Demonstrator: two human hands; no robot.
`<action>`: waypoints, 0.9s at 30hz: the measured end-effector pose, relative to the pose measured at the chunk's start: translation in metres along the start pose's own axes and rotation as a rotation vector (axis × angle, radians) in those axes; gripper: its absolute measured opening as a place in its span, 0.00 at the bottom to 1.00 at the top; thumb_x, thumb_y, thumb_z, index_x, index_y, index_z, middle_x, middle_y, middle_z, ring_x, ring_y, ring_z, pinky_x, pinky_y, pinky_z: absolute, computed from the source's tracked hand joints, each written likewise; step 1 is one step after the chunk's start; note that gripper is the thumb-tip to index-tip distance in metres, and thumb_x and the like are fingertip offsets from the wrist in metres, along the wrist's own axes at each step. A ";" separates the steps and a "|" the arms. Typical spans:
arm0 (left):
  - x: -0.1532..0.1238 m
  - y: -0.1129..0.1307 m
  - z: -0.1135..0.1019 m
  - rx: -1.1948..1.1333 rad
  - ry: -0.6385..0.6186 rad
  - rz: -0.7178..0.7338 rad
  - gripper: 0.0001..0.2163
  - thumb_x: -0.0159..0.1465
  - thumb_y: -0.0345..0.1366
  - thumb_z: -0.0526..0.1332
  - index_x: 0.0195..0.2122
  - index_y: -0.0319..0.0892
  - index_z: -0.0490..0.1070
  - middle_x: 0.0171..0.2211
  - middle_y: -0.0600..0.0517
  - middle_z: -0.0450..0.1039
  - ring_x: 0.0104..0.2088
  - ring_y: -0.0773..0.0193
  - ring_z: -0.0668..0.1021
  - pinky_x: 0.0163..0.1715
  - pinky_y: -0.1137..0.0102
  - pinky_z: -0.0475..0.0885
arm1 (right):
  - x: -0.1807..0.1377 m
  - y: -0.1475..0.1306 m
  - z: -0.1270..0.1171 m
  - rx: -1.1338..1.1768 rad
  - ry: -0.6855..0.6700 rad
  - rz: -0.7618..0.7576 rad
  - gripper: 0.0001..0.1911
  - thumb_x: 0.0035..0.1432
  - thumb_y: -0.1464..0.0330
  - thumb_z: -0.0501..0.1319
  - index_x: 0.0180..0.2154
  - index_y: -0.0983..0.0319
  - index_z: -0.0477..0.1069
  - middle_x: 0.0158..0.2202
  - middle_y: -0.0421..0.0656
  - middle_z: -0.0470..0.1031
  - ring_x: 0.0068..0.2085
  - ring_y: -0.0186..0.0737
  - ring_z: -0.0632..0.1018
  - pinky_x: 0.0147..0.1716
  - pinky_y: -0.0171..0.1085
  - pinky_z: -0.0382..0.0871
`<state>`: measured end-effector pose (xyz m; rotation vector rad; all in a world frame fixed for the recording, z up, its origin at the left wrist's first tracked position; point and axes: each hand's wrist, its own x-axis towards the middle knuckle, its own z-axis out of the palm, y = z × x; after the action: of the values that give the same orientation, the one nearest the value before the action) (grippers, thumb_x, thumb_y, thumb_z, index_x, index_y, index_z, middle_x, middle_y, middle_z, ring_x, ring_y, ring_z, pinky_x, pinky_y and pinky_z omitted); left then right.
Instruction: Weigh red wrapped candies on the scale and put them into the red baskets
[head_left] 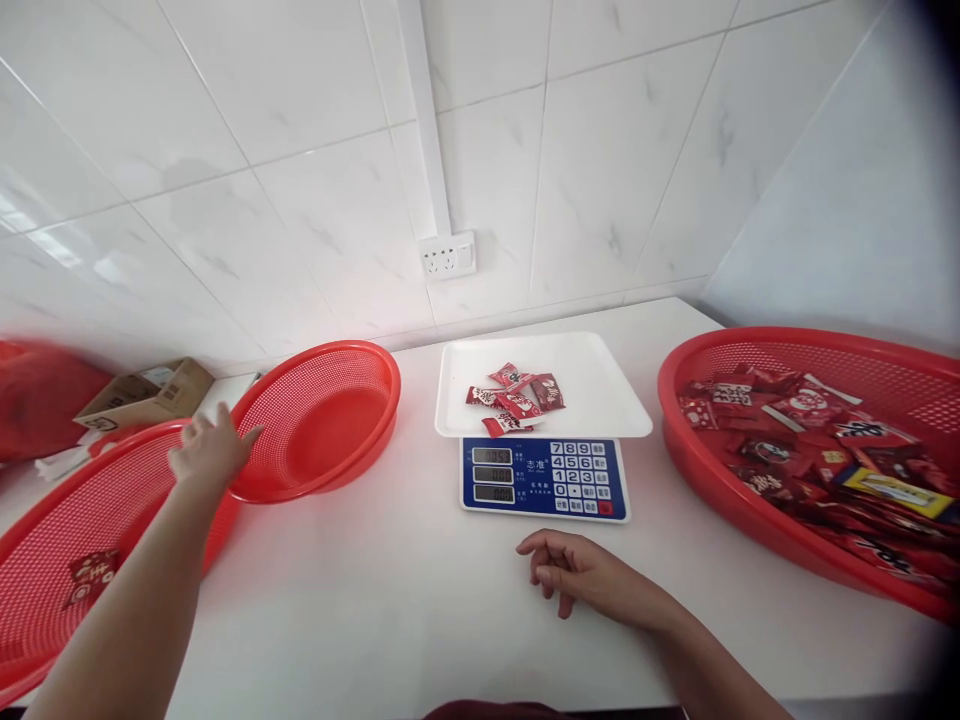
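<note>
My left hand [212, 448], fingers spread and holding nothing, is over the place where the rims of two red plastic baskets meet. One is a round basket [386, 420] with a bare bottom; the other is the left basket [45, 530], with a red packet [94, 575] inside. I cannot tell whether the hand touches a rim. My right hand [566, 568] hovers over the table in front of the digital scale [544, 478], its fingers loosely bent and apart, with nothing in them. Several red snack packets [517, 400] lie on the scale's white tray [600, 400].
At the right stands a large red basket [697, 480] heaped with snack packets [810, 430], including a yellow one [900, 492]. A cardboard box [150, 395] and a red bag [45, 390] are at the far left. Behind the white table [360, 620], a socket [448, 256] is on the tiled wall.
</note>
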<state>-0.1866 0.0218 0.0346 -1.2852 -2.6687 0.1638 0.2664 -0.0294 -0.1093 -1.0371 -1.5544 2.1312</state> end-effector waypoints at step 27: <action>-0.070 0.109 -0.009 -0.313 0.008 0.494 0.24 0.66 0.48 0.45 0.59 0.41 0.55 0.56 0.39 0.66 0.53 0.47 0.71 0.40 0.61 0.70 | 0.000 -0.006 0.004 -0.230 0.136 -0.066 0.19 0.57 0.56 0.57 0.45 0.61 0.69 0.35 0.44 0.69 0.34 0.38 0.72 0.33 0.40 0.71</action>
<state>-0.0584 0.0349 0.0167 -2.0179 -2.3801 -0.2055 0.2629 -0.0304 -0.1032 -1.1587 -1.7708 1.8296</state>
